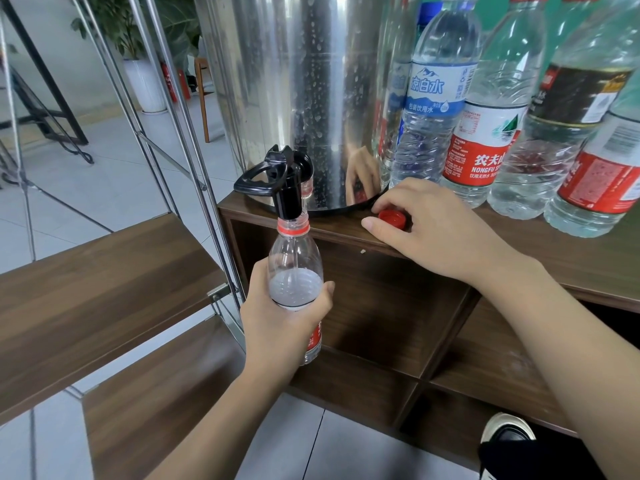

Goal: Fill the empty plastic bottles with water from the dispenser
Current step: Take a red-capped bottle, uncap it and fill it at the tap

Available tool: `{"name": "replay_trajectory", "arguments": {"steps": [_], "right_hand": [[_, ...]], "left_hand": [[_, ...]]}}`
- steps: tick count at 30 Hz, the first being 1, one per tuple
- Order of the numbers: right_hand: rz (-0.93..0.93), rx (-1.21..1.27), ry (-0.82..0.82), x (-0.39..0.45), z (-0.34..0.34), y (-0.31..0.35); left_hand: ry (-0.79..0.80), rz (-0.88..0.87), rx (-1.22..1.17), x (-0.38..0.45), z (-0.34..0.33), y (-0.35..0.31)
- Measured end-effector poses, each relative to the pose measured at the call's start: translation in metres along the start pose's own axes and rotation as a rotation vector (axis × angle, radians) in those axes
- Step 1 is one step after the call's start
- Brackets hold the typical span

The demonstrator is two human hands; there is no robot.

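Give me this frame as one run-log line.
left hand: holds bottle under tap | bottle: partly filled | right hand: picking up red cap on shelf

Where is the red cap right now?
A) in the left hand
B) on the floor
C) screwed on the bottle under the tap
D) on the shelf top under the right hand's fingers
D: the red cap lies on the wooden shelf top beside the dispenser, under the right hand; the bottle in the left hand is open-necked under the tap.

Wooden cabinet top (519, 247) carries steel dispenser (298, 98); red cap (392, 218) just right of its base, bottles (485, 133) further right.
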State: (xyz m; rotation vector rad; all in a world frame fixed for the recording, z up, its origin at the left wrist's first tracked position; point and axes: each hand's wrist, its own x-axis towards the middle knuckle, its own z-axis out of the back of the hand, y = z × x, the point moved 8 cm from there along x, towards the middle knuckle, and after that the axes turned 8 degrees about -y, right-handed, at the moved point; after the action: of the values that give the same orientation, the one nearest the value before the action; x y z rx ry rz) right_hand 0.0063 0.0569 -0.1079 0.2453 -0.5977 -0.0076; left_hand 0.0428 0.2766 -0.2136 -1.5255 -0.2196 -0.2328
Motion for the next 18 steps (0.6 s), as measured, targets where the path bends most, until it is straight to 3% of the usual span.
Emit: {"name": "replay_trajectory", "arguments": {"steps": [18], "right_hand": [[-0.003, -0.006, 0.008, 0.0002, 0.0004, 0.0007]], "left_hand": [[-0.006, -0.011, 0.009, 0.0004, 0.0005, -0.0004]]}}
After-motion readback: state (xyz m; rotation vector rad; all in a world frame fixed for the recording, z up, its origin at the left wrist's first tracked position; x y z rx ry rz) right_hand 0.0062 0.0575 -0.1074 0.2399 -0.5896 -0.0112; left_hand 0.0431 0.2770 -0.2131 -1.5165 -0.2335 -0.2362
